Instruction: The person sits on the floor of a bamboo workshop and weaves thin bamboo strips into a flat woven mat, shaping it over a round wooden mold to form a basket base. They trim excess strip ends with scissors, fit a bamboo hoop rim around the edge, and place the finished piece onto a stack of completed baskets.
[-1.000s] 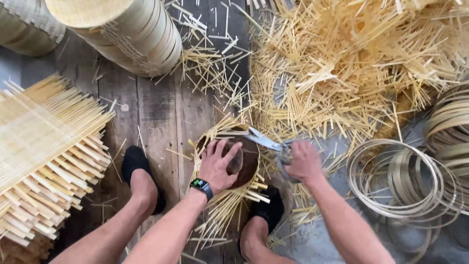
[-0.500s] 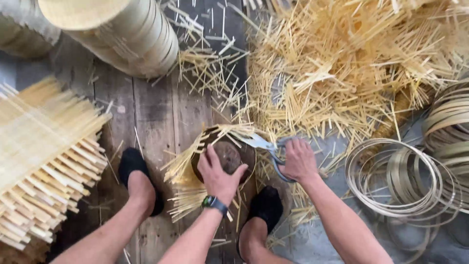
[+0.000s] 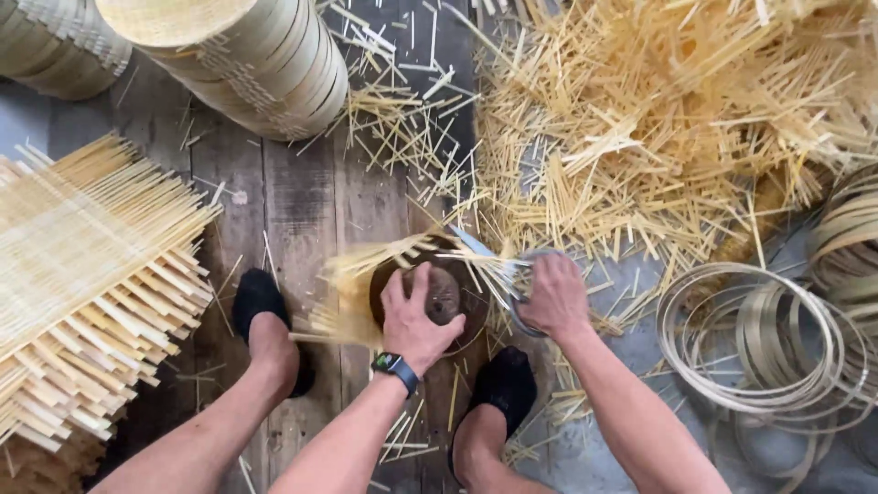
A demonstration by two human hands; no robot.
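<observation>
Weathered dark wooden floor planks (image 3: 302, 210) are filling the head view, littered with pale offcuts. Left hand (image 3: 416, 316), wearing a black wristwatch (image 3: 395, 368), is pressing palm-down, fingers spread, on a small round woven bamboo mat with untrimmed strip ends (image 3: 366, 293), which is lying over a dark round block (image 3: 448, 297) between two feet in black socks (image 3: 261, 302). Right hand (image 3: 555, 297) is gripping, fingers closed, the handles of metal scissors (image 3: 485, 252); blades are sitting at the mat's upper right edge, among the strip ends. Motion blur is hiding the blade gap. Stacked pale bamboo steamer rings (image 3: 256, 59) are standing upper left, a large woven sheet of bamboo strips (image 3: 82, 274) lying far left, a heap of straw-coloured cut slivers (image 3: 677, 128) upper right, coiled thin bamboo hoops (image 3: 759, 348) lower right.
</observation>
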